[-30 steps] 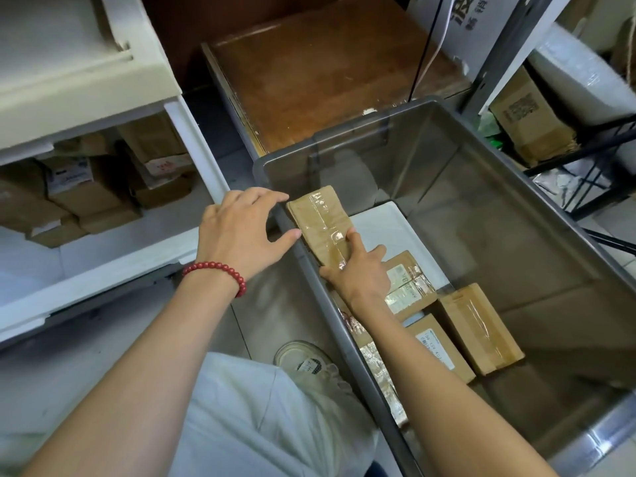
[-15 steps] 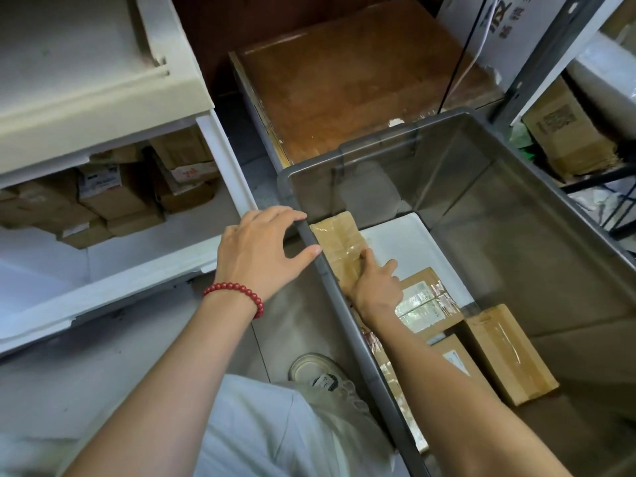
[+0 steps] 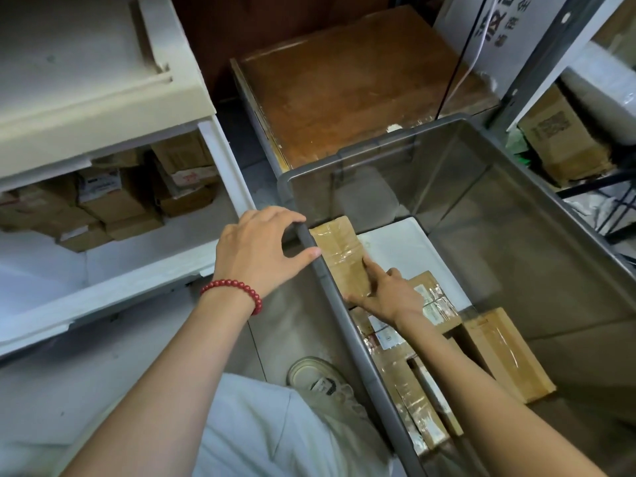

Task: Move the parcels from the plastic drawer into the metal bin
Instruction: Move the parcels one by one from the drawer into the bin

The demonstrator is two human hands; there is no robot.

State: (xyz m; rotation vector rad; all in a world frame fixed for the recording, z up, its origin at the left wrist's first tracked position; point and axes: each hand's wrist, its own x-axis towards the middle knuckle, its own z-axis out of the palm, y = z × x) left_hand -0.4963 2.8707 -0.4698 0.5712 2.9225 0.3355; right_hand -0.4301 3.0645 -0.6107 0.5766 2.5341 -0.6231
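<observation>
At right, a deep grey metal bin (image 3: 550, 256). At left, a white plastic drawer (image 3: 103, 294) pulled open, brown cartons (image 3: 113, 197) stacked at its back. On the bin floor, a flat white packet (image 3: 395, 246) and taped brown boxes: one long box (image 3: 506, 356) lying off to the right, one with glossy labels (image 3: 437, 301) beside the right wrist.

Smaller still, the brown taped parcel (image 3: 340, 256) leaning against the bin's left wall, sunk below the rim after standing above it a second ago. Pinched at its near end by the right hand (image 3: 389, 297), forefinger stretched along the tape, thumb at the lower edge; other fingers hidden, probably tucked behind.

Left hand (image 3: 258, 249), red bead bracelet (image 3: 234, 289) at the wrist, curled over the bin's rim, no longer hovering beside it.

Large dark Chinese characters on a white carton (image 3: 495, 25) top right, cut off by the frame. Parcel labels too small to read.
</observation>
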